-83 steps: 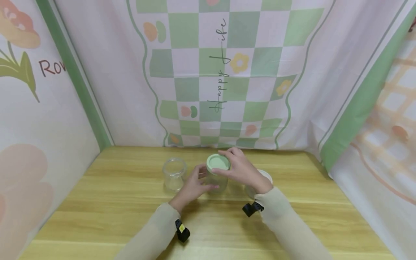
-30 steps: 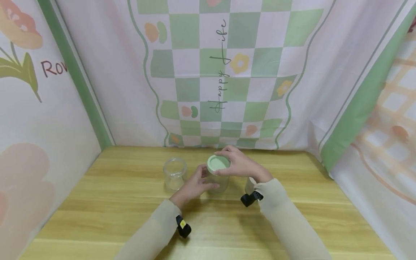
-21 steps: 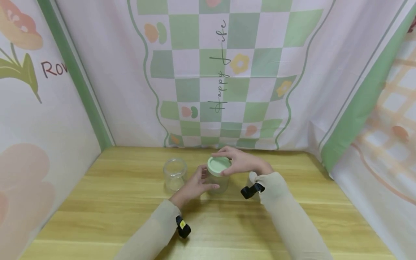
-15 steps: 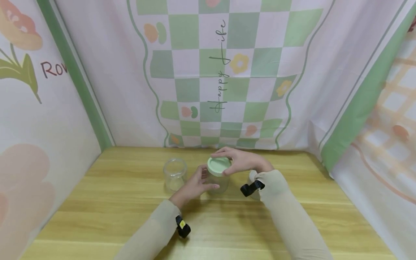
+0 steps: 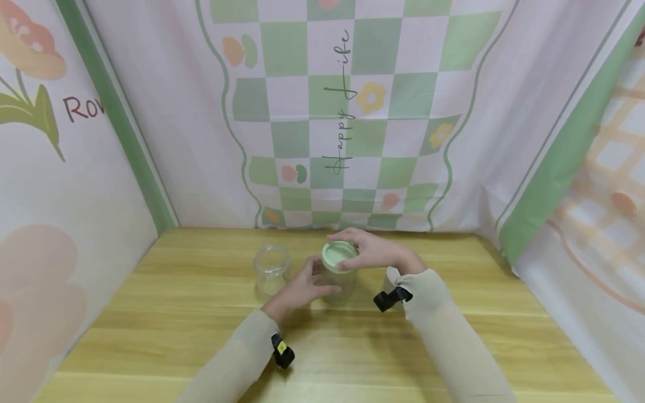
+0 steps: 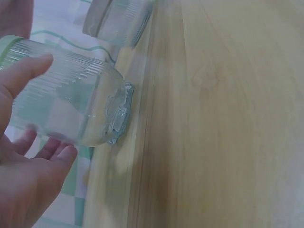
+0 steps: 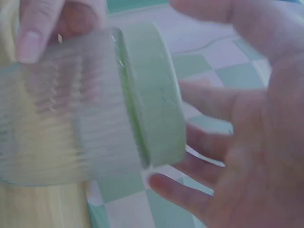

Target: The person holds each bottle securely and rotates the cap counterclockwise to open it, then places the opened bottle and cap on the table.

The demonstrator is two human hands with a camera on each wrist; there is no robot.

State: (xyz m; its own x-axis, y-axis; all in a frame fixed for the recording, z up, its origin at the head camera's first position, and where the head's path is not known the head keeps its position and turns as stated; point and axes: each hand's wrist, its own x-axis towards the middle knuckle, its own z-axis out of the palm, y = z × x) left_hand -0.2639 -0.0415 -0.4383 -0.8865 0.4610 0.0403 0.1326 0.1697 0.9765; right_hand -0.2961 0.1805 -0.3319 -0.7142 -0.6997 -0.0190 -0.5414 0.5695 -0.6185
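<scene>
In the head view my left hand holds the side of a ribbed clear glass jar, its thumb on the near side. The left wrist view has the fingers below the glass and the thumb across it, with the thick base of the jar showing. A pale green lid sits on top of the jar. My right hand spans this lid from the right. In the right wrist view its fingers spread behind the lid, while the thumb stands off the rim.
An open clear glass jar stands on the wooden table to the left. Another jar with a pale lid stands to the right, mostly hidden behind my right wrist in the head view. A checkered curtain hangs along the back edge.
My right hand's thumb has shifted back and forth over the lid's near edge and now lies further left than half a second ago. My left hand and the jar hold nearly still.
</scene>
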